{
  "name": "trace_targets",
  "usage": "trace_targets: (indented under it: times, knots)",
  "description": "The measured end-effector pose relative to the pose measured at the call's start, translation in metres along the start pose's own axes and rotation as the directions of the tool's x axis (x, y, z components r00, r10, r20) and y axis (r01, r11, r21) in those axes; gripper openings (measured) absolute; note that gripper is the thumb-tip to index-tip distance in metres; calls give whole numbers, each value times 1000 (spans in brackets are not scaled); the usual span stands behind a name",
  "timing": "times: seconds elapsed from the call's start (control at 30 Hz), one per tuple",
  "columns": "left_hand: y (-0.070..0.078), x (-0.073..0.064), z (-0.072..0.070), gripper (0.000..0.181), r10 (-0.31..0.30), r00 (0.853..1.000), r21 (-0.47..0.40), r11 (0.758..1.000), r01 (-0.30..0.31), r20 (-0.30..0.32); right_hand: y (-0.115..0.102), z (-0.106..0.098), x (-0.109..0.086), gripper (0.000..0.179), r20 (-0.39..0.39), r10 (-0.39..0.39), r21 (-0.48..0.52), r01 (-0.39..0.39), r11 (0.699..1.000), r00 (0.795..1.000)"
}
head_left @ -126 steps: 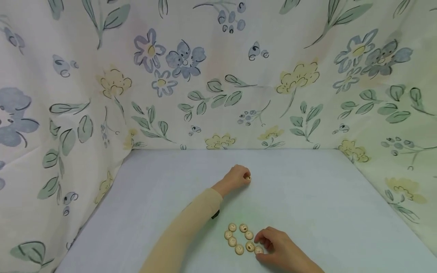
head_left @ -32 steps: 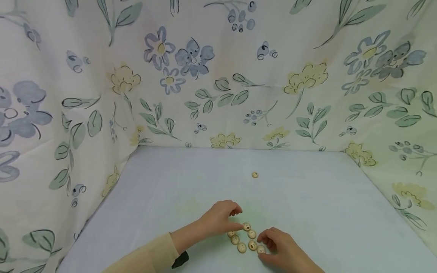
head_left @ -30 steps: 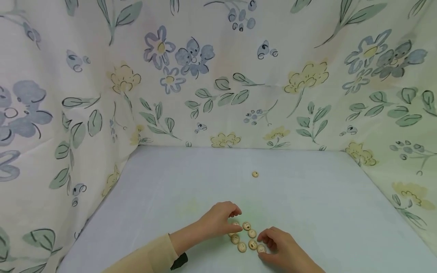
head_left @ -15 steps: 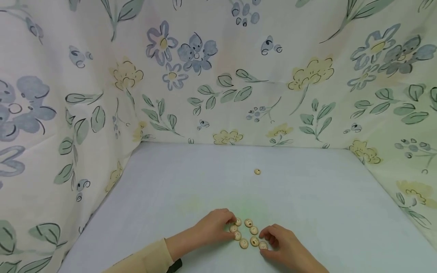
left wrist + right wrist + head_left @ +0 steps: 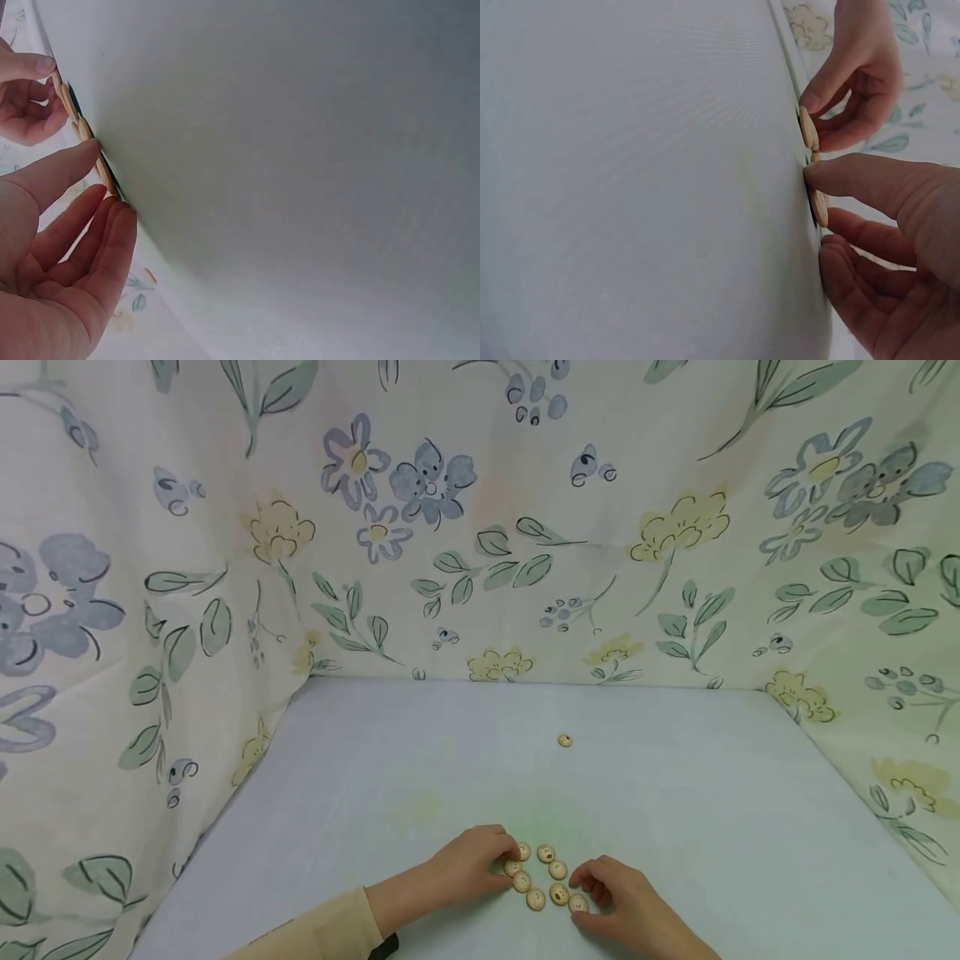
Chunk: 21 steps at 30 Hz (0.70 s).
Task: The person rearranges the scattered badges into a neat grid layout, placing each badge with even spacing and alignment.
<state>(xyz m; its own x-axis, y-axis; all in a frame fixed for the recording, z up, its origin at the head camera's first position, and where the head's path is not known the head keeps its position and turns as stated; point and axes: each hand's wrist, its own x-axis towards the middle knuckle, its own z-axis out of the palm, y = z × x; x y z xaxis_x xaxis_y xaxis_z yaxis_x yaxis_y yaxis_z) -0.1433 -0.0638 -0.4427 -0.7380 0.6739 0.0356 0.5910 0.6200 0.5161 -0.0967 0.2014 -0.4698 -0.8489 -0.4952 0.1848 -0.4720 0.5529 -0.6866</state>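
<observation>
Several round wooden buttons lie on the pale table in two bent columns. My left hand is at the left column, its thumb and index finger curled about a wooden button; in the left wrist view a button shows between the fingertips. My right hand holds the lower right button between thumb and index finger, and that button appears edge-on in the right wrist view. Other buttons, such as the top right one and the bottom left one, lie untouched.
A single button lies alone farther back on the white tabletop. Flower-printed cloth hangs behind the table and along both sides.
My left hand set a button down far back, then came back to the left column and closed its fingers there. The right hand stays at the lower right button.
</observation>
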Motion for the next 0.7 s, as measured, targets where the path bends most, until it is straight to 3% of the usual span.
trace_targets:
  times: [0.33, 0.7]
  knots:
    - [-4, 2, 2, 13, 36, 999, 13, 999, -36, -8, 2, 0, 0, 25, 26, 36, 18, -37, 999, 999]
    - [-6, 4, 3, 13, 47, 999, 20, 999, -47, -6, 2, 2, 0, 26, -10, 1, 0, -1, 1000, 1000]
